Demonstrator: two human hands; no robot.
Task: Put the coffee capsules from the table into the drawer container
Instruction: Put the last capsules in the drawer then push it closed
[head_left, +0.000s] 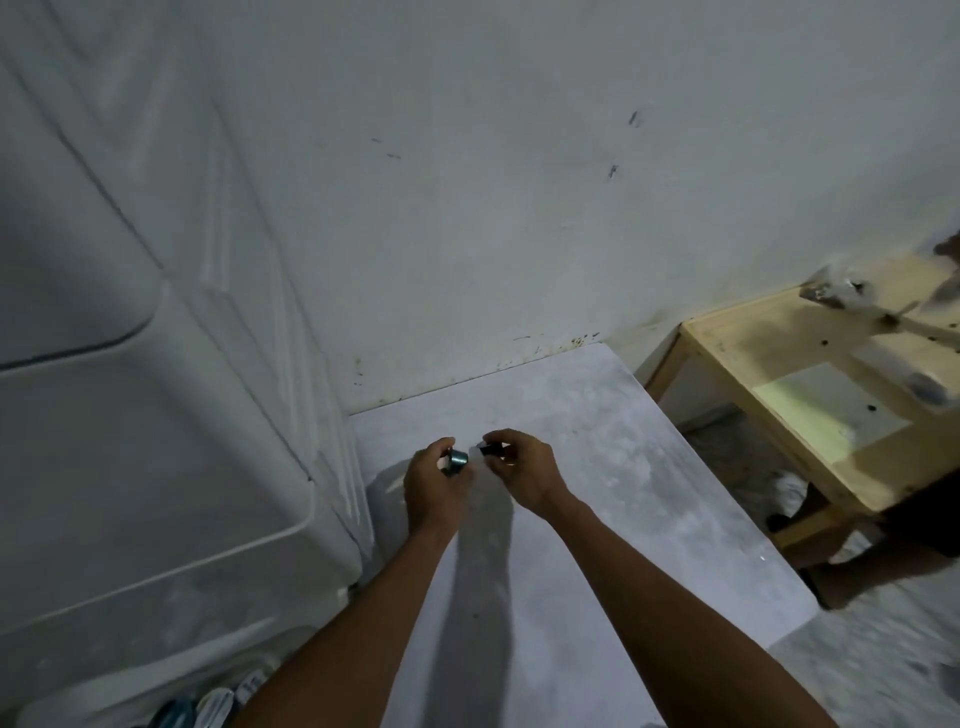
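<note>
Two coffee capsules held over the grey table, drawer container at the left

A blue metallic capsule (458, 461) sits on its side, pinched in the left hand (434, 488); just right of it a dark capsule (488, 448), mostly hidden, is gripped in the right hand (522, 467). The white plastic drawer container (156, 415) stands beside the table's (597, 467) left edge.

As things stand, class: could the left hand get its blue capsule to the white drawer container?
Probably yes. The left hand holds the blue capsule above the table, and the white drawer container stands directly to its left with nothing between. Whether a drawer is open can't be told.
</note>
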